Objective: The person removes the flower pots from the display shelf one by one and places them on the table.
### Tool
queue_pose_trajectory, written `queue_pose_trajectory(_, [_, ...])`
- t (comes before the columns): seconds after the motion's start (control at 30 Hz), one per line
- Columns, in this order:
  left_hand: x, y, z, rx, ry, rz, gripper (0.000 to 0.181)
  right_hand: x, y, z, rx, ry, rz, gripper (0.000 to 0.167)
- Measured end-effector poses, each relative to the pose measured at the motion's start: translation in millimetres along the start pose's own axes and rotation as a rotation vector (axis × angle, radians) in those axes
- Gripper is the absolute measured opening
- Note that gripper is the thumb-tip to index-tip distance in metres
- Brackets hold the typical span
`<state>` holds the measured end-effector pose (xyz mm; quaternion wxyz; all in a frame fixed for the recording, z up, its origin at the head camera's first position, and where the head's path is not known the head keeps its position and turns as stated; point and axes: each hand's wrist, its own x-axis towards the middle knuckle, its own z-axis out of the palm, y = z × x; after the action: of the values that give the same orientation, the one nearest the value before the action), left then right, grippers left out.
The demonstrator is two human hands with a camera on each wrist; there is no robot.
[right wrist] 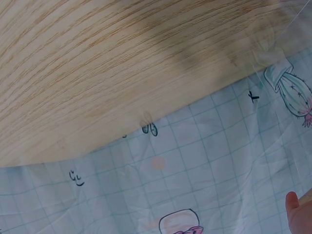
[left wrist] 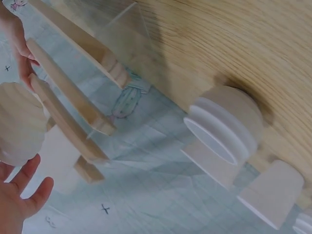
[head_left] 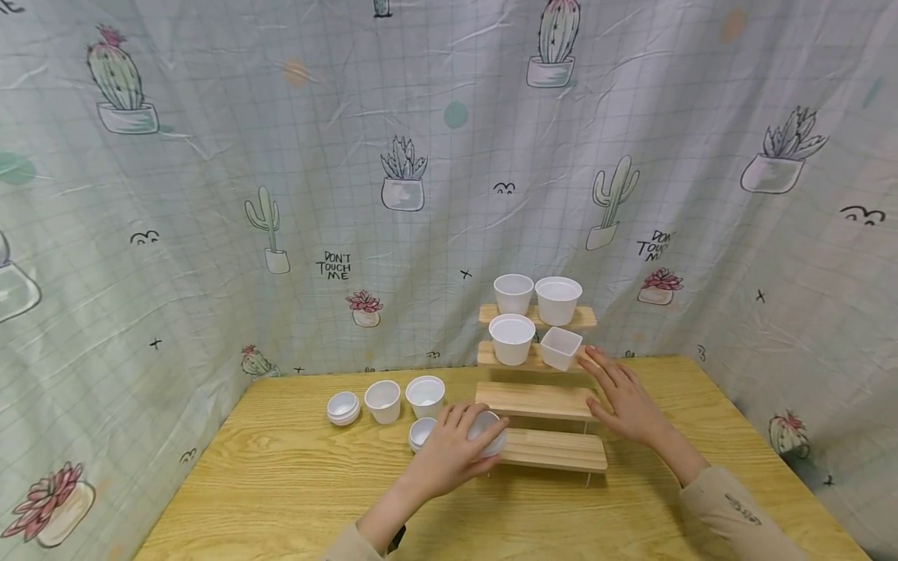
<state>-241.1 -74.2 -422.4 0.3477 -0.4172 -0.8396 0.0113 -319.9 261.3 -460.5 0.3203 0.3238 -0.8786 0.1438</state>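
In the head view my left hand [head_left: 452,452] grips a white plastic pot [head_left: 491,427] beside the left end of the lower shelves. The left wrist view shows this pot [left wrist: 22,124] with a ribbed wall, the fingers of my left hand [left wrist: 22,197] around it. My right hand [head_left: 631,405] rests at the right end of a tiered wooden stand [head_left: 536,399], its fingers extended along the shelf ends. Three round white pots and a square white pot [head_left: 560,348] stand on the two upper shelves. At the right wrist view's corner only a fingertip [right wrist: 292,202] shows.
Left of the stand, on the wooden table [head_left: 295,467], are a small ridged pot [head_left: 343,409], two taller pots including a wide-rimmed one [head_left: 425,396], and another small pot [head_left: 421,431] partly behind my left hand. A cactus-print curtain [head_left: 456,234] surrounds the table.
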Motion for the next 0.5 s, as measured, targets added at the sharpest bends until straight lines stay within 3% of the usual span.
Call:
queue_pose_trajectory(0.2, [-14.5,-12.1,2.1,-0.02,0.048,-0.007,0.055,-1.2,1,-1,-0.005,0.003,-0.001,0.063])
queue_pose_trajectory(0.5, [-37.3,-32.4,4.3,-0.041,0.034,-0.045,0.055,0.4,1,0,-0.001,-0.012,0.01,0.065])
